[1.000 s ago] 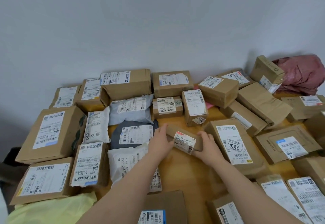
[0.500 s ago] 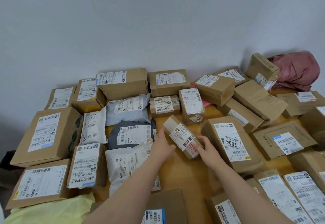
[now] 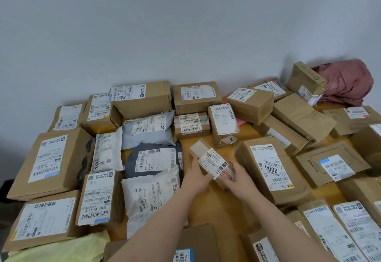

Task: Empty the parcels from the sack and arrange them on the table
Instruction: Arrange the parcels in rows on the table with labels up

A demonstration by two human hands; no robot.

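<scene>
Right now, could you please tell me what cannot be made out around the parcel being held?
Head view:
- small parcel: near end and underside hidden by the left grip and right grip.
- dark grey mailer: lower edge covered by the white mailer.
- blue-labelled box: cut off by the bottom edge.
- Most label print: too small.

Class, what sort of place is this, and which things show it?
Probably an indoor parcel-sorting spot: labelled cardboard boxes and soft mailer bags crowd a wooden table against a plain wall.
</scene>
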